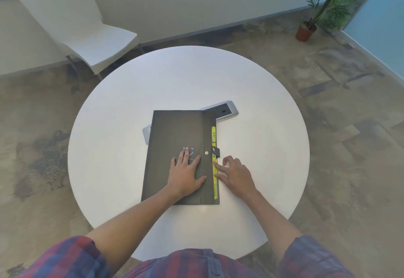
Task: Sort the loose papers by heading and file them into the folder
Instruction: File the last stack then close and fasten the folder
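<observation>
Folder [175, 153] lies shut at the surface [122, 107] centre, my left hand [185, 172] spread flat on its cover, right hand [235, 174] at three o'clock fingering the yellow tabs [215, 175]; filing looks done, and I judge fastening the strap [216, 151] comes next.

A round white table [122, 137] carries a dark folder [175, 133] lying flat, with a grey device [227, 111] partly under its far right corner.
</observation>
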